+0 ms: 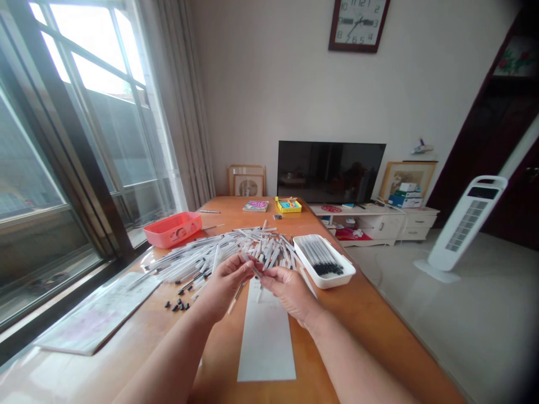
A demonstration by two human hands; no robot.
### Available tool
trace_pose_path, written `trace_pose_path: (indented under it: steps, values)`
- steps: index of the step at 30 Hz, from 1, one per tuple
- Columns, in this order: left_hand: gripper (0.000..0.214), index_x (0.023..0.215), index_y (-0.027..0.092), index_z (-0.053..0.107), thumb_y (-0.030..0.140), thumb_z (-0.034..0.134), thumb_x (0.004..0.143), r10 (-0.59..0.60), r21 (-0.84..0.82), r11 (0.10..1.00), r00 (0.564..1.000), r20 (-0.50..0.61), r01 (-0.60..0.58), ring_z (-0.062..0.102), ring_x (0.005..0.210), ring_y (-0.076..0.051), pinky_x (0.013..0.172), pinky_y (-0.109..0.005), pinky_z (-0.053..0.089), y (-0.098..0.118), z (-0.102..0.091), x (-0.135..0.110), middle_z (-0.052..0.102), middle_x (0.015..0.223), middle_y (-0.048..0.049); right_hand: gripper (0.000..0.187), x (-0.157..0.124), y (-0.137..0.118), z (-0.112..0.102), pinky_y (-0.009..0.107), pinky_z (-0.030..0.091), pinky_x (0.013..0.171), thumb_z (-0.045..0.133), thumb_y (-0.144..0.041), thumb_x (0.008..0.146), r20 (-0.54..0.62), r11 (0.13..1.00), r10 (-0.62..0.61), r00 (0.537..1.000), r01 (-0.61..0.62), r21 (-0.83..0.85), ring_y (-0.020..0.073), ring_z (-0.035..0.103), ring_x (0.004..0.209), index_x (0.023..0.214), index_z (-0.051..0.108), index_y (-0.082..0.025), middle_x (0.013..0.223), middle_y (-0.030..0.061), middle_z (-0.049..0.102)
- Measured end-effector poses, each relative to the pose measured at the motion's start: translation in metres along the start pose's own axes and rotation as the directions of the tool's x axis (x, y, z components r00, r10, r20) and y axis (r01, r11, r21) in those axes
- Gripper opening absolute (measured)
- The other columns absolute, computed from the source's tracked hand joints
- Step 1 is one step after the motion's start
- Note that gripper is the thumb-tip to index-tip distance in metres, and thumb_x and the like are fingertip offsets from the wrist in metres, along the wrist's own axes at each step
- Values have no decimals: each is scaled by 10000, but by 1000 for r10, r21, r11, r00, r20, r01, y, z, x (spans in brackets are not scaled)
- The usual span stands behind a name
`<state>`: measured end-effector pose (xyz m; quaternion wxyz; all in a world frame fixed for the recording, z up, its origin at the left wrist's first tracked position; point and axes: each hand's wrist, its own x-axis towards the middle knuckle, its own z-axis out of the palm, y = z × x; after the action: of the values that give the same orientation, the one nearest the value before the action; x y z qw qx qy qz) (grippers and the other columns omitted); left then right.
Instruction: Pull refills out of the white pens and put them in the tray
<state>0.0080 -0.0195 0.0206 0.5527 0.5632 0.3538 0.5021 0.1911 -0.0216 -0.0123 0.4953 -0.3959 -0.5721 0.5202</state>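
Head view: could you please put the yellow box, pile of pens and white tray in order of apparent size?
1. Pile of pens
2. White tray
3. Yellow box, sitting farther off

A bright window and grey curtain stand left of a pale wall and shiny floor.

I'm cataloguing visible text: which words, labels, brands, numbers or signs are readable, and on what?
On the wall clock:
"10"
"2"
"3"
"8"
"4"
"6"
"5"
Its other numerals are cut off or unclear.
Too small or blurred: any print on the colourful booklet, yellow box, white sheet and stacked boxes.
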Motion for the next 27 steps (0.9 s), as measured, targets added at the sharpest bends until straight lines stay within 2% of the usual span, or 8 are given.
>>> trace_pose_path:
  steps: [3, 5, 7, 10, 14, 17, 21, 27]
  values:
    - [305, 993, 187, 664, 447, 710, 839, -3, -69, 998, 995, -99, -4, 669, 908, -205, 887, -352, 490, 1, -5, 2, 717, 915, -64, 231, 7, 10, -14, 322, 458, 807, 606, -347, 892, -159, 929, -157, 975, 91, -359, 213, 641, 883, 1018, 753, -222, 955, 46, 743]
    - [348, 1061, 195, 660, 464, 699, 844, -3, -71, 997, 986, -167, -9, 648, 835, -171, 833, -320, 492, 0, -9, 3, 692, 866, -37, 232, 9, 14, -20, 352, 426, 898, 570, -249, 896, -141, 760, -272, 952, 123, -638, 240, 610, 1004, 1028, 761, -244, 1016, 63, 729]
    - [381, 1090, 193, 666, 479, 698, 839, -12, -65, 998, 979, -205, -2, 611, 757, -140, 759, -283, 482, -2, -13, 4, 660, 829, -17, 256, 9, 16, -22, 373, 382, 950, 562, -193, 884, -72, 566, -316, 946, 127, -814, 260, 564, 1087, 1016, 768, -272, 1043, 67, 712]
    - [432, 1119, 179, 682, 484, 716, 815, -39, -85, 996, 976, -215, 22, 563, 691, -116, 675, -253, 453, -3, -14, 5, 628, 813, -11, 229, 6, 15, -17, 399, 350, 931, 578, -230, 896, -4, 363, -286, 958, 104, -926, 282, 518, 1117, 998, 769, -304, 1071, 67, 695]
    - [454, 1139, 157, 690, 463, 734, 807, -56, -168, 985, 979, -196, 22, 525, 659, -100, 624, -236, 416, -5, -14, 7, 604, 792, -12, 199, 5, 13, -9, 425, 317, 889, 569, -333, 932, 41, 219, -263, 964, 101, -971, 293, 496, 1090, 970, 762, -303, 1107, 76, 682]
    - [434, 1145, 151, 692, 436, 733, 820, -58, -222, 975, 985, -163, 20, 510, 670, -97, 614, -227, 391, -8, -14, 7, 597, 795, -17, 223, 6, 14, -6, 443, 295, 882, 556, -369, 946, 52, 171, -268, 962, 101, -980, 306, 488, 1086, 936, 763, -287, 1095, 89, 685]
    - [394, 1102, 140, 714, 423, 725, 828, -47, -207, 978, 992, -120, 22, 496, 666, -111, 599, -243, 368, -10, -13, 7, 601, 790, -29, 207, 7, 17, -1, 450, 284, 884, 572, -353, 938, 26, 179, -253, 967, 74, -981, 320, 486, 1102, 921, 769, -290, 1063, 96, 698]
    - [390, 1071, 128, 725, 430, 720, 824, -82, -179, 981, 996, -45, 73, 495, 662, -124, 597, -256, 353, -8, -10, 4, 621, 793, -50, 152, 8, 17, 3, 437, 308, 958, 652, -221, 829, 17, 346, -264, 964, 111, -932, 295, 520, 1099, 886, 769, -300, 1030, 52, 727]
